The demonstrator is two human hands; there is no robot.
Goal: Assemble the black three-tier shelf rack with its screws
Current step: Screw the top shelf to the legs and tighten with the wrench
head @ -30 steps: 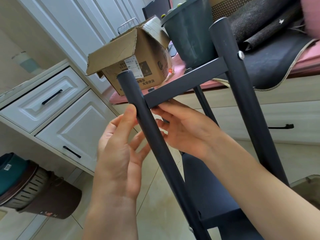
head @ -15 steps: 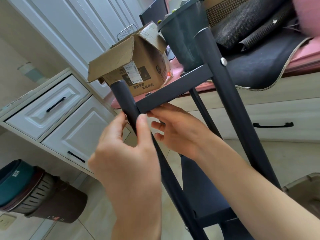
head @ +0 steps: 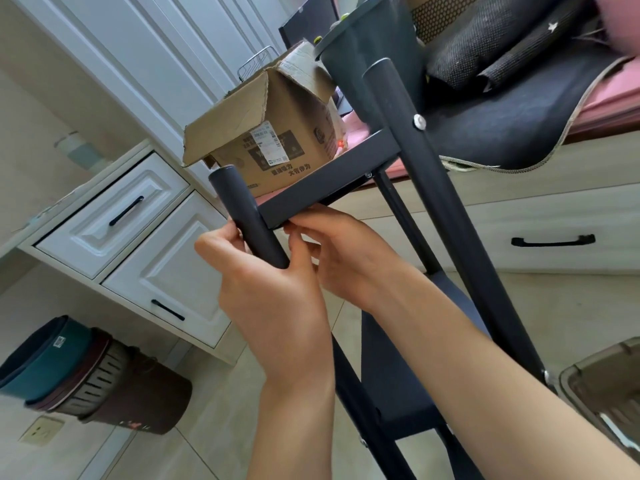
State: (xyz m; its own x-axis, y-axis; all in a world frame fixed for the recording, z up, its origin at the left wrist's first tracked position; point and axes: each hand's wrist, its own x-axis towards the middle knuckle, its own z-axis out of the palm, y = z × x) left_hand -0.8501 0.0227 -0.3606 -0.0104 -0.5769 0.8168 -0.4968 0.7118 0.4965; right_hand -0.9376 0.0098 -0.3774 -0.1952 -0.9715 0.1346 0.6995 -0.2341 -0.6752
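The black shelf rack (head: pixel 329 178) stands tilted in front of me, its top shelf edge running between two round posts. My left hand (head: pixel 273 289) grips the near left post (head: pixel 242 216) just below the shelf corner, thumb and fingers curled round it. My right hand (head: pixel 343 251) reaches under the same corner, its fingertips curled against the underside of the shelf; whether it holds a screw is hidden. A silver screw head (head: pixel 420 121) shows on the right post (head: pixel 429 188). A lower shelf (head: pixel 394 368) lies below my arms.
An open cardboard box (head: pixel 277 133) sits on a pink-topped bench behind the rack, beside a dark green bin (head: pixel 367 57) and dark mats (head: pixel 512 109). White drawers (head: pixel 114 216) stand at left. Stacked bins (head: pixel 79 379) lie on the floor at lower left. A brown container (head: pixel 609 393) is at right.
My left hand went from resting open beside the left post to gripping it just under the shelf corner. My right hand stays under that corner. The view has shifted slightly.
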